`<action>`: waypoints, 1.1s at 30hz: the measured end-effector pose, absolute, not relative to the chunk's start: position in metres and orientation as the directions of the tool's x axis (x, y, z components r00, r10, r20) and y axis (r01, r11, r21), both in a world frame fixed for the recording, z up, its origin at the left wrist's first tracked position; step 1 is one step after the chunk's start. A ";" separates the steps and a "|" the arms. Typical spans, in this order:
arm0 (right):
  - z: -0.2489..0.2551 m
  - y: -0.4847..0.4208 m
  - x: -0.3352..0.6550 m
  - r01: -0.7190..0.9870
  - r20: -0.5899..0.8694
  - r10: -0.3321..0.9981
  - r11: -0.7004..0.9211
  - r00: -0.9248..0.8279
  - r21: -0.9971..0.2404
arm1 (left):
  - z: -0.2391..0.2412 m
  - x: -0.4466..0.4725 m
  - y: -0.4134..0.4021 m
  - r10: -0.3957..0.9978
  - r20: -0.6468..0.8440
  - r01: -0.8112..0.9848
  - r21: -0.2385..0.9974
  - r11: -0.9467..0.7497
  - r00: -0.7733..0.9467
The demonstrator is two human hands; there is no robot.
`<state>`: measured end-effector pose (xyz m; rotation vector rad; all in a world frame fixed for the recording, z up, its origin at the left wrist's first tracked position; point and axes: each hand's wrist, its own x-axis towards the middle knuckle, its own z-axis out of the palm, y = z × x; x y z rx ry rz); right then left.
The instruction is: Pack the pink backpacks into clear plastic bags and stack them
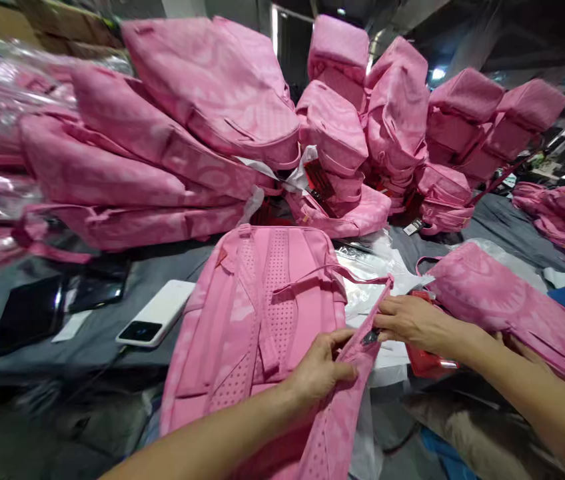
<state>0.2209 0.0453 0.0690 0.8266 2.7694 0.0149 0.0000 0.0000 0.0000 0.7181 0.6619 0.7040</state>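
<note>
A pink backpack (257, 313) lies back side up on the grey table in front of me, its mesh padding and shoulder straps showing. My left hand (320, 370) is closed, pinching one pink shoulder strap (357, 347) low down. My right hand (407, 323) is closed too, pinching the same strap a little higher, at a small dark buckle. The strap runs up to the bag's right side. A red item (425, 360) lies under my right wrist.
Heaps of pink backpacks (202, 133) fill the back and left of the table, several in clear plastic. Another pink bag (502, 307) lies at the right. A white phone (157, 313) and a dark tablet (27, 313) rest at the left. Plastic wrap (377, 267) lies behind the bag.
</note>
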 end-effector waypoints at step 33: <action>0.017 -0.025 0.184 0.865 0.487 0.733 0.490 -0.475 0.107 | 0.000 -0.010 -0.003 0.804 -0.306 -0.500 0.655 0.567 0.510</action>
